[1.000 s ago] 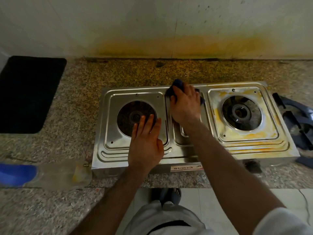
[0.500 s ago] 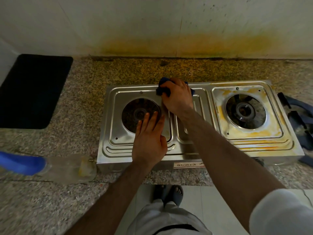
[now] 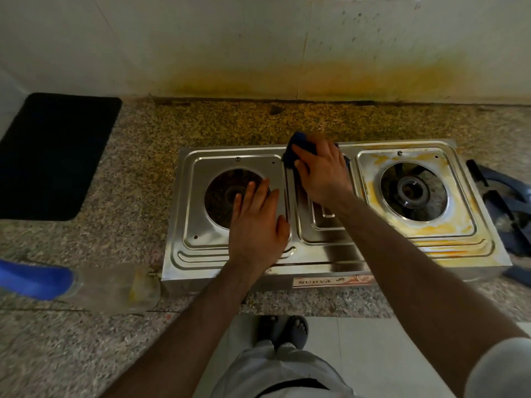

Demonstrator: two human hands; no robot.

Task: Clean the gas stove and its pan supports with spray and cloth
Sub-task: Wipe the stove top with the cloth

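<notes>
stove (image 3: 324,254): steel two-burner, on granite counter (image 3: 120,196), supports off; right burner (image 3: 413,192) plate stained yellow
cloth (image 3: 297,146): dark blue, at stove's back centre strip, under right hand
right hand (image 3: 323,170): fingers slightly spread, pressing cloth flat
left hand (image 3: 257,222): flat on left burner (image 3: 224,193) plate, fingers straight and close, thumb out
pan supports (image 3: 505,208): dark, on counter just right of stove
bottle (image 3: 77,282): lying left of stove, blue cap
mat (image 3: 54,156): black, far left
</notes>
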